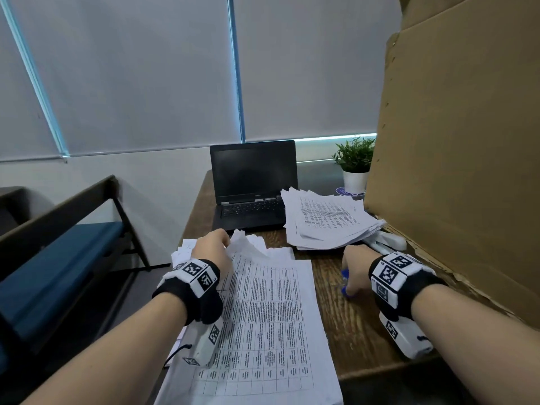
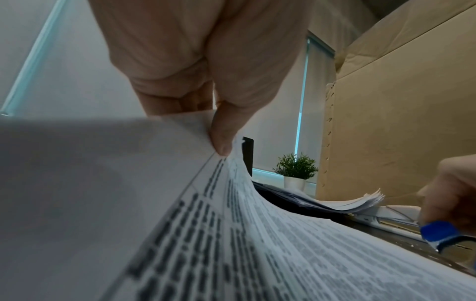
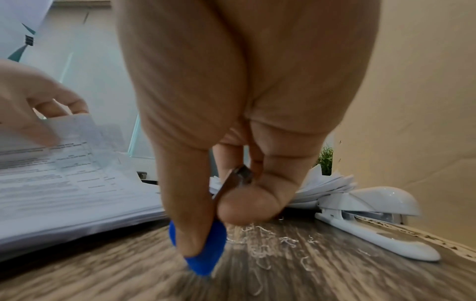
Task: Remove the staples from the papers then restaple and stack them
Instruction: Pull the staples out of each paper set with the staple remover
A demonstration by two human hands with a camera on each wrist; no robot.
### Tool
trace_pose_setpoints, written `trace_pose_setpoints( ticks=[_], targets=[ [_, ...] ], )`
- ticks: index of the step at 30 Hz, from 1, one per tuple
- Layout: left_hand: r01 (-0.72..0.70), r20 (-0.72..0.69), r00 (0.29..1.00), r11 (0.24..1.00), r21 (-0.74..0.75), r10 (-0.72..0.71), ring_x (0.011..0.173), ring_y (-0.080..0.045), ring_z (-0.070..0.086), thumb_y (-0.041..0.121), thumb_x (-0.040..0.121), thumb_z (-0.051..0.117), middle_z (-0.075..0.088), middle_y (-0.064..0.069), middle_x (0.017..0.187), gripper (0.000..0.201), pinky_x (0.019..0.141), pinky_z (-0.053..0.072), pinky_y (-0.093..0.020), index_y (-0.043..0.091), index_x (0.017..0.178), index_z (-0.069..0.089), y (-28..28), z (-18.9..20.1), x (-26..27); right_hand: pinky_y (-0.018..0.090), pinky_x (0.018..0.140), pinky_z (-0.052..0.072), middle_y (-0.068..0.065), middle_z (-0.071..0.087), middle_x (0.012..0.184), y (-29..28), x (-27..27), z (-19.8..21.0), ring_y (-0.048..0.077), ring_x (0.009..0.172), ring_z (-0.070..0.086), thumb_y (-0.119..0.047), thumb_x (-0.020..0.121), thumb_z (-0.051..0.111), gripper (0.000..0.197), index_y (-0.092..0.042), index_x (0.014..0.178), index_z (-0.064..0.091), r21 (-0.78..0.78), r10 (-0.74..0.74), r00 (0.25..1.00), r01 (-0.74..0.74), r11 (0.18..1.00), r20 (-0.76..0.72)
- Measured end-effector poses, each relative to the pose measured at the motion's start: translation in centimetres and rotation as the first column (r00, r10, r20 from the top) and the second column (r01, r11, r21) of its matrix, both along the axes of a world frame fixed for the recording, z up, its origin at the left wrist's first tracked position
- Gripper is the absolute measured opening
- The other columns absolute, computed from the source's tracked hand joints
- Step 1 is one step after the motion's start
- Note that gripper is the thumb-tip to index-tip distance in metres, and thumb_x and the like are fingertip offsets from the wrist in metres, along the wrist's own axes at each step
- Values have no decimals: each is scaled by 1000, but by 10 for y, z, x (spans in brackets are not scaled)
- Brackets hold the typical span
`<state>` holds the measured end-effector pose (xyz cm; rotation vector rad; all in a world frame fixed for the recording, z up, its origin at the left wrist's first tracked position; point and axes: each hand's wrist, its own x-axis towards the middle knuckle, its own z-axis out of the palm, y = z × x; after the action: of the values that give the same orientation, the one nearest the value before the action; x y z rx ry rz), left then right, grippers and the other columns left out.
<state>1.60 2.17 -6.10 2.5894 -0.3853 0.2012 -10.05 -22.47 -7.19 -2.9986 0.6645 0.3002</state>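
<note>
A thick pile of printed papers (image 1: 263, 317) lies on the wooden desk (image 1: 350, 331) in front of me. My left hand (image 1: 213, 247) pinches the far left corner of the top sheets (image 2: 231, 183) and lifts them; the thumb (image 2: 221, 140) presses on the corner. To the right of the pile, my right hand (image 1: 355, 273) grips a blue staple remover (image 1: 346, 283) low over the desk; the blue handle (image 3: 201, 248) sits under my fingers. Loose pulled staples (image 3: 268, 244) lie scattered on the wood beside it. A white stapler (image 3: 365, 220) lies to the right.
A second, fanned stack of papers (image 1: 330, 220) lies at the back right, partly over the stapler (image 1: 388, 241). An open black laptop (image 1: 252, 182) stands behind, a small potted plant (image 1: 355, 165) beside it. A tall cardboard panel (image 1: 455, 171) walls the right side. A blue-cushioned bench (image 1: 58, 258) stands left.
</note>
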Motion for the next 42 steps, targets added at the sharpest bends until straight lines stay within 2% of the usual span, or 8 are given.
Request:
trace_pose_setpoints(
  ticks=[4, 10, 14, 17, 23, 29, 36, 42],
  targets=[
    [-25, -23, 999, 990, -138, 22, 70, -21, 59, 10, 82, 65, 63, -2, 70, 12, 59, 45, -25, 13, 70, 64, -2, -5, 14, 31, 75, 55, 10, 70, 106, -1, 2, 2, 22, 92, 67, -21, 77, 79, 38, -5, 109, 68, 10, 21, 998, -22, 1000, 55],
    [-55, -63, 997, 964, -258, 40, 74, -21, 65, 33, 73, 71, 65, 5, 69, 19, 77, 57, -41, 21, 61, 63, 1, -6, 19, 23, 58, 42, 5, 57, 77, 9, 13, 4, 20, 73, 55, -23, 78, 74, 17, -8, 80, 65, 112, 10, 962, -42, 993, 273],
    [-26, -60, 998, 930, -367, 4, 62, -19, 59, 31, 66, 70, 59, 8, 59, 17, 68, 56, -38, 24, 58, 57, 6, -6, 22, 22, 52, 31, 0, 46, 70, 34, 21, 8, 15, 63, 43, -37, 81, 74, 30, -11, 77, 58, 156, 94, 918, -166, 974, 386],
    [27, -95, 992, 872, -488, -84, 59, -15, 48, 13, 79, 71, 53, 3, 63, 27, 56, 41, -28, 17, 63, 50, 6, -2, 19, 26, 53, 32, 2, 41, 65, 52, 30, 6, 19, 61, 42, -34, 80, 74, 36, -11, 66, 49, 160, 156, 863, -262, 952, 481],
    [-17, -295, 920, 723, -690, -260, 82, -29, 66, 1, 80, 65, 71, -13, 87, 11, 89, 54, -49, 12, 80, 63, 15, 4, 21, 27, 68, 36, 1, 42, 89, 90, 42, 16, 18, 79, 46, -36, 85, 70, 29, -14, 78, 53, 65, 265, 784, -361, 930, 561],
    [30, -332, 859, 687, -726, -390, 93, -36, 68, 2, 86, 55, 71, -25, 101, 16, 91, 53, -50, -3, 94, 68, 18, 6, 19, 28, 69, 37, 1, 41, 96, 113, 54, 25, 20, 83, 49, -32, 88, 66, 22, -11, 92, 64, 30, 292, 739, -389, 921, 608],
    [63, -310, 862, 692, -719, -401, 48, -16, 57, -7, 89, 43, 58, -10, 59, 25, 49, 46, -20, 3, 69, 55, 12, 3, 16, 32, 69, 43, 2, 36, 96, 120, 57, 27, 25, 86, 55, -27, 89, 65, 20, -8, 95, 62, -54, 350, 758, -386, 921, 550],
    [81, -266, 884, 685, -724, -385, 52, -16, 53, -1, 90, 48, 57, -4, 58, 29, 55, 45, -24, 8, 64, 57, 6, 5, 13, 31, 65, 40, 1, 34, 96, 126, 54, 26, 22, 73, 46, -25, 90, 63, 20, -7, 98, 61, -94, 367, 728, -387, 917, 580]
  ],
)
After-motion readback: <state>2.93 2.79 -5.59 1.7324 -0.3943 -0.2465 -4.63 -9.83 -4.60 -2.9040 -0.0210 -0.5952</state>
